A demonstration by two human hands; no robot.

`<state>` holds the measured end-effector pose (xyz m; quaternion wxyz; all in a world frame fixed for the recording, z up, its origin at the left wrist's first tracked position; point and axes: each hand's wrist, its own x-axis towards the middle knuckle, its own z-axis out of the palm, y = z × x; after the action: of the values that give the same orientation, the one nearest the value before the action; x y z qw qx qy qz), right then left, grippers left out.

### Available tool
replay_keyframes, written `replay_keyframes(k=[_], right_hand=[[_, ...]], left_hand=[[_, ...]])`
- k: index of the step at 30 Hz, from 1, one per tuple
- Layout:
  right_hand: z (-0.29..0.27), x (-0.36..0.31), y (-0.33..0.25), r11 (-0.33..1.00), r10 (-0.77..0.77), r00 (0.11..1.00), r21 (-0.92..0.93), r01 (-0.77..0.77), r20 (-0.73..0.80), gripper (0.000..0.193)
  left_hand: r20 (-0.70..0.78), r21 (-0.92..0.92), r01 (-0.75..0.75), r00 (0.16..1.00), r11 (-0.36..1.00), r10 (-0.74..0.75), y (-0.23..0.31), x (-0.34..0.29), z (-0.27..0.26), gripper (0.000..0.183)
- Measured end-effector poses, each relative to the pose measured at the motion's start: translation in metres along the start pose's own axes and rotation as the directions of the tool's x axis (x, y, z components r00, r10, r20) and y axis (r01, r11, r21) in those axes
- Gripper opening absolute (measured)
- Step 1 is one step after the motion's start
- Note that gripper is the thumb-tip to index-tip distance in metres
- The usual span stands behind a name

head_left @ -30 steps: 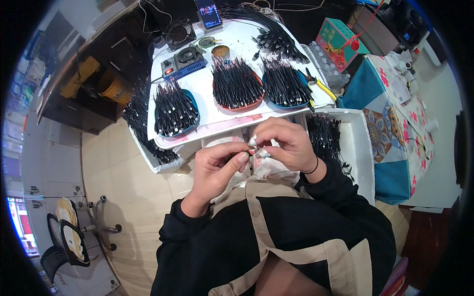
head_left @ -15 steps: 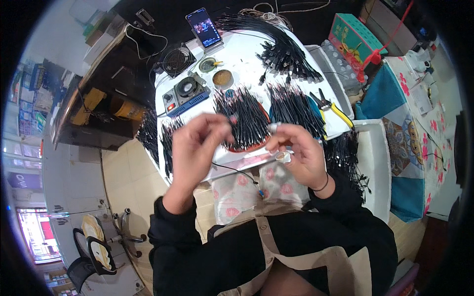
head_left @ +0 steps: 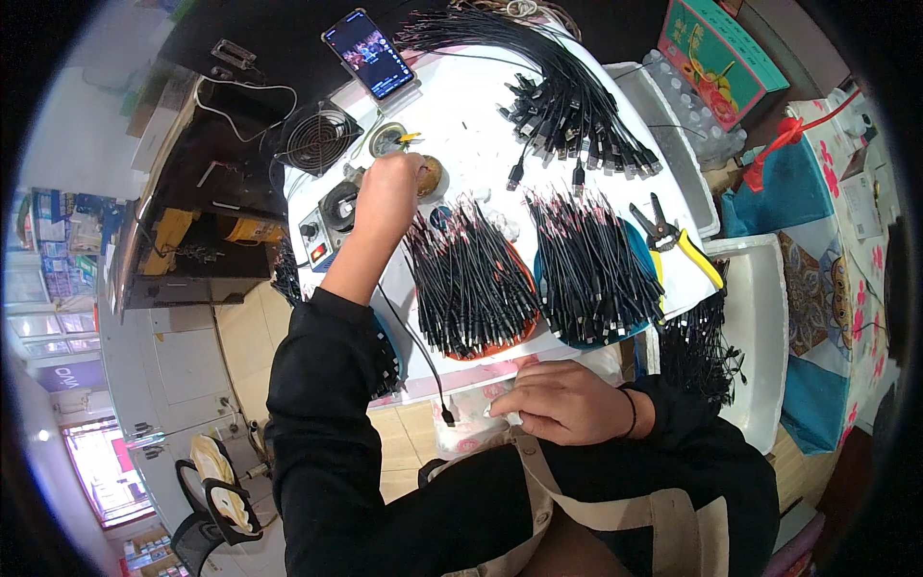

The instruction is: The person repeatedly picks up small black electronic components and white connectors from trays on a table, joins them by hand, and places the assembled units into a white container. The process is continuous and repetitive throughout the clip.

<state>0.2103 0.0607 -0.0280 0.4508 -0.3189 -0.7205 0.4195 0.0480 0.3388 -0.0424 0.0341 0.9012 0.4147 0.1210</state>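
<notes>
My left hand [head_left: 386, 188] is closed with its fingertips at the round tin of brown material [head_left: 429, 177], pinching a thin black cable [head_left: 411, 332]. Below the hand, the cable hangs past the table's front edge, with its plug [head_left: 447, 415] over my lap. My right hand [head_left: 562, 402] rests low before my body, fingers curled together and white wrapping at the fingertips. Whether it holds anything is hidden. Between the hands and beyond lie a bundle of black cables on an orange tray [head_left: 471, 288] and another on a blue tray [head_left: 591, 269]; their upper ends show bare wires.
Yellow-handled wire strippers [head_left: 673, 240] lie at the table's right. A small device with a fan [head_left: 338, 207], a larger round fan [head_left: 322, 139] and a phone on a stand [head_left: 370, 56] line the left and back. More USB cables [head_left: 567, 111] lie behind. White foam boxes [head_left: 764, 337] stand at right.
My left hand has reached forward to the tin, taking the black cable with it. My right hand has dropped back toward my lap. The view has shifted slightly.
</notes>
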Motion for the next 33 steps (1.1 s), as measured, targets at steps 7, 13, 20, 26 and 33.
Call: replay_keyframes(k=[7, 13, 20, 26, 33], right_hand=[[-0.001, 0.003, 0.013, 0.999, 0.001, 1.000, 0.046, 0.000, -0.013, 0.025], [-0.002, 0.001, 0.017, 0.997, 0.063, 0.998, 0.036, -0.064, 0.026, 0.024], [0.001, 0.000, 0.018, 0.999, 0.032, 0.999, -0.024, -0.033, -0.025, 0.027], [0.002, -0.004, 0.010, 0.996, 0.046, 0.999, -0.078, -0.045, 0.010, 0.026], [0.012, -0.007, 0.003, 0.995, 0.036, 0.999, -0.091, -0.034, 0.017, 0.025]], left_hand=[[0.076, 0.080, 0.031, 0.996, 0.996, -0.037, -0.003, 0.012, 0.004, 0.011], [0.073, 0.081, 0.011, 0.997, 0.997, -0.017, 0.000, 0.015, 0.007, 0.011], [0.058, 0.073, -0.023, 0.998, 0.997, 0.019, 0.003, 0.012, -0.003, 0.011], [-0.067, -0.051, -0.014, 0.998, 0.999, 0.011, -0.006, -0.022, -0.049, 0.011], [-0.093, 0.062, 0.057, 0.994, 0.996, -0.051, -0.051, -0.068, -0.077, 0.012]])
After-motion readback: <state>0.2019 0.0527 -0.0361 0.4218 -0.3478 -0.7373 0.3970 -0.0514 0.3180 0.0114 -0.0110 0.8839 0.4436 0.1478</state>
